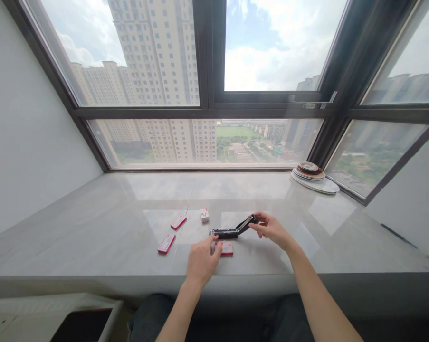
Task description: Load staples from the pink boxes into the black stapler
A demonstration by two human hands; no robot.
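Observation:
A black stapler (228,233) lies on the pale marble sill, its hinged arm swung wide and raised to the right. My right hand (269,229) pinches the raised end of that arm. My left hand (203,259) has its fingers closed on the stapler's left end, with the thumb over a red and white box (226,248) just in front of it. Two more flat red and white boxes, one (178,222) behind the other (166,243), lie to the left. A small white box (204,215) stands behind the stapler's left end.
Stacked plates (316,183) sit at the back right of the sill (93,228), near the window frame (207,114). Below the sill's front edge, a white container (50,316) stands at the lower left. Walls border both sides.

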